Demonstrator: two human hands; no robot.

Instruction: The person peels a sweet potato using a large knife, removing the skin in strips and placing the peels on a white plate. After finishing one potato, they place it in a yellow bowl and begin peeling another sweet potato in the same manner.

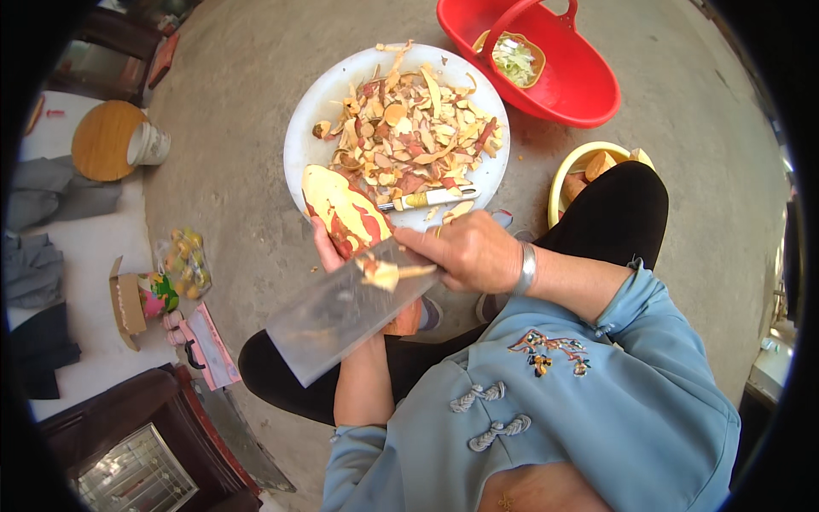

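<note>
My right hand (473, 253) is closed around the grip of a broad cleaver (345, 320), its blade slanting down to the left. Bits of peel stick to the flat of the blade. Behind it, my left hand (326, 246) holds a large, partly peeled sweet potato (342, 208), pale yellow with red skin patches. The blade hides most of that hand and the potato's lower end. Just beyond, a white basin (307, 128) holds a heap of sweet potato peelings (409, 131). A peeler with a white and yellow handle (435, 198) lies on the peelings near the basin's close side.
A red basket (582, 89) at the upper right holds a small bowl of pale green shreds (515, 61). Beside my right knee stands a yellow basin (556, 185) with sweet potato pieces (598, 166). Bagged fruit (185, 262), a cardboard box (125, 301) and a round wooden stool (109, 141) are leftward.
</note>
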